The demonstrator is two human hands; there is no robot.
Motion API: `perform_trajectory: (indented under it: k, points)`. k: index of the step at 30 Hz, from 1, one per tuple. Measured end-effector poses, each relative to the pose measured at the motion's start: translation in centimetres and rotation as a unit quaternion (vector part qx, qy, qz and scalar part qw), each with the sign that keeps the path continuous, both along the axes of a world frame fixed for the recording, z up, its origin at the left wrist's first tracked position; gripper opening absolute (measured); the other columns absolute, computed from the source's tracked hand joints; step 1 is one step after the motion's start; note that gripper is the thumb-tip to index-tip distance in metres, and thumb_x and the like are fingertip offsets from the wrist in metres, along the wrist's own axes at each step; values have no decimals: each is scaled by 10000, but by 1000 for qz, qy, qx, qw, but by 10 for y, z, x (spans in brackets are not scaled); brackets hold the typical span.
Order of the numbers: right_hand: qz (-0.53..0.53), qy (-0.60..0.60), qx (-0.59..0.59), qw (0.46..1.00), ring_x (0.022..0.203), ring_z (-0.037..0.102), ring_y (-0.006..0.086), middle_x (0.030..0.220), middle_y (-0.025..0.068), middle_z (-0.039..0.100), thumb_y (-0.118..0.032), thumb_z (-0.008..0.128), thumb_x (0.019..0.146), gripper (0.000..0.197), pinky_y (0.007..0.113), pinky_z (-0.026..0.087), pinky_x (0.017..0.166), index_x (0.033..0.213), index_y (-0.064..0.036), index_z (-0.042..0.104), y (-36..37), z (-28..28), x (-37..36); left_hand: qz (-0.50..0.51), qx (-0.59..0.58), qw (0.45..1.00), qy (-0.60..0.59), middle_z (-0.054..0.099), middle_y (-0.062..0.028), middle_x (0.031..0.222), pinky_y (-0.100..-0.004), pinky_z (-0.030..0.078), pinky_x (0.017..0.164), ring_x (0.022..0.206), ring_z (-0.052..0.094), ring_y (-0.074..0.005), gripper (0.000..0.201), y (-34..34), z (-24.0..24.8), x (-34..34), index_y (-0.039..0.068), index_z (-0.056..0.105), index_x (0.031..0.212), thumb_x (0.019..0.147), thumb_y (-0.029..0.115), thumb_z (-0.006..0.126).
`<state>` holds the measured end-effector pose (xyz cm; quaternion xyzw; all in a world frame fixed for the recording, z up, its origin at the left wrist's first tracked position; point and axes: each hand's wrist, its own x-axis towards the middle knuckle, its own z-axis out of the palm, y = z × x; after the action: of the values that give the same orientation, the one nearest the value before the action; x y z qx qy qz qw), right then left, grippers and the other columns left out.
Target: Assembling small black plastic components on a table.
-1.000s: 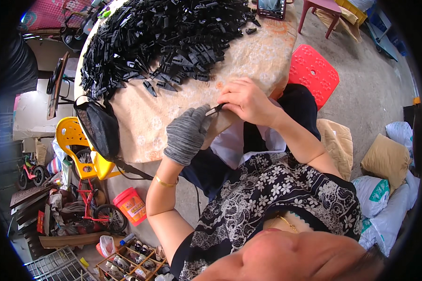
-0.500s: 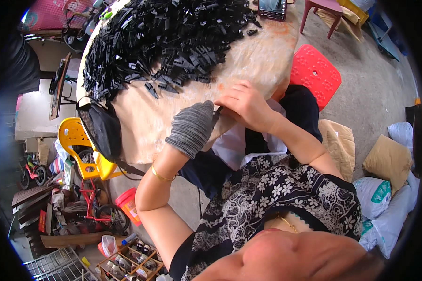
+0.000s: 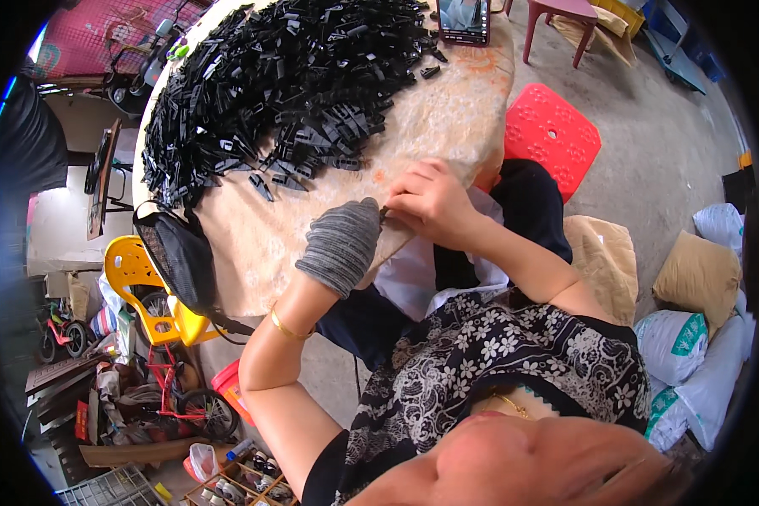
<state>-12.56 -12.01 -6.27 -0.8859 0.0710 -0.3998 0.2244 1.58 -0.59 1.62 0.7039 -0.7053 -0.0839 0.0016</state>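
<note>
My left hand (image 3: 342,243), in a grey knitted glove, is closed at the near edge of the table (image 3: 253,253). My bare right hand (image 3: 431,202) meets it there, thumb and fingers pinched together. A small dark plastic piece (image 3: 384,212) shows between the two hands, mostly covered by the fingers, so its exact shape is hidden. Beyond them lies a large heap of black plastic pieces (image 3: 270,101), narrow and clip-like. A few loose ones, such as a black piece (image 3: 261,187), lie at the heap's near edge.
A phone or tablet (image 3: 464,21) stands at the far table edge. A black mesh bag (image 3: 177,257) hangs at the left edge beside a yellow chair (image 3: 135,270). To the right are a red stool (image 3: 552,135) and a flattened brown sack (image 3: 600,266); stuffed sacks (image 3: 671,346) lie farther right.
The whole view has shifted a little, with the table lower and farther left. Both hands stay together at the table edge with only slight finger movement.
</note>
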Motion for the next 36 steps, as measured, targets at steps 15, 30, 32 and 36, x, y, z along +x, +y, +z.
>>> perform_trajectory:
  k: [15,30,32,36]
  points:
    - [168,33,191,966,763,623,265,819,118,649,-129,669,757,143,354,467,719,867,-40,649,-10,20,8,143,-69,946,282,696,-128,889,-321,525,732,830,686,-252,601,26,-20,0,67,444,1325,765,16,656]
    - [155,69,131,977,819,606,303,813,103,632,-159,653,805,139,378,473,732,891,-52,678,-29,30,-20,133,-235,956,-112,544,-143,1226,-422,480,873,1048,552,-347,378,28,-41,126,148,561,1220,843,159,571]
    - [63,2,111,992,838,607,308,851,115,622,-143,635,810,145,384,482,737,917,-52,671,-42,23,1,154,-235,940,-193,535,-137,1239,-432,471,888,1058,546,-349,359,32,-58,171,158,581,1187,833,110,543]
    - [-87,-18,23,996,923,591,298,997,114,608,-97,608,814,230,373,487,780,1039,-56,641,-92,3,30,169,-138,966,-135,546,-134,1211,-446,469,885,1051,550,-347,376,13,-55,178,162,576,1188,824,82,522]
